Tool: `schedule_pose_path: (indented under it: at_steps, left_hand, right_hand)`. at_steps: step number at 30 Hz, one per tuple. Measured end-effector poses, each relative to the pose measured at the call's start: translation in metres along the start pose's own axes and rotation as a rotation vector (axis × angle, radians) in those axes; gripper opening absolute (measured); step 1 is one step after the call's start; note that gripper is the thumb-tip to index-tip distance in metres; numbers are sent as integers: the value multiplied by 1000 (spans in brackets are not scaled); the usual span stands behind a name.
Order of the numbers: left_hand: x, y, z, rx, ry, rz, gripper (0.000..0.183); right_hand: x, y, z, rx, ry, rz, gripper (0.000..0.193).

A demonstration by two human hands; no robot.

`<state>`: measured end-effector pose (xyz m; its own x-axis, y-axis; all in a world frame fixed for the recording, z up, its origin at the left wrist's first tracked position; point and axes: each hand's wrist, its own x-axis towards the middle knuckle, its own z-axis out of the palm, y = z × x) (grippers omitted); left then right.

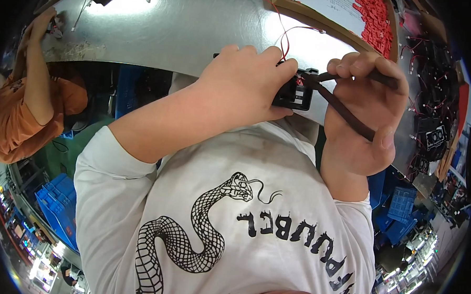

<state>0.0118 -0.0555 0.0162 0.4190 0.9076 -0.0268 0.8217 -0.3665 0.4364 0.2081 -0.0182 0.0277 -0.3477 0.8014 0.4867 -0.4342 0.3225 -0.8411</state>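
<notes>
My left hand (pixel 251 77) is wrapped over a black plastic housing (pixel 299 101) at the near edge of the metal table, pinning it with fingers on top and the thumb at the near side. Thin red and dark wires (pixel 284 36) trail from the housing away across the table. In my right hand (pixel 364 100) is a pair of dark-handled pliers (pixel 347 112), handles spread between fingers and thumb. The tool's jaws reach the right end of the housing, beside a small red part (pixel 300 81). Whether they grip that part is too small to tell.
A cardboard tray (pixel 325 24) with many small red pieces and a paper sheet lies at the far right. Black wired parts (pixel 432 92) crowd the right side. A person in an orange shirt (pixel 24 111) works at the left. Blue crates (pixel 59 207) stand below.
</notes>
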Motion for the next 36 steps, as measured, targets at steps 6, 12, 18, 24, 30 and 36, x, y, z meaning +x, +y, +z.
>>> schedule_pose_path:
  at_steps: [6,12,18,24,30,36]
  left_hand:
    - [0,0,0,-4,0,-8,55]
    - [2,0,-3,-2,-31,-15,54]
    - [12,-12,3,-60,-71,180,54]
    - [8,-13,-1,-30,-70,116,57]
    - [-1,-9,5,59,85,102,62]
    - [-2,-6,6,99,62,59,63]
  right_hand:
    - [3,5,0,24,1,1,66]
    - [12,2,0,-28,-46,19,55]
    - [63,15,-21,699,-986,380,34]
    - [53,6,-20,456,-639,353,51]
    - [-7,-14,-21,320,174,-72,56]
    - [-12,2,-8,249,276,-7,77]
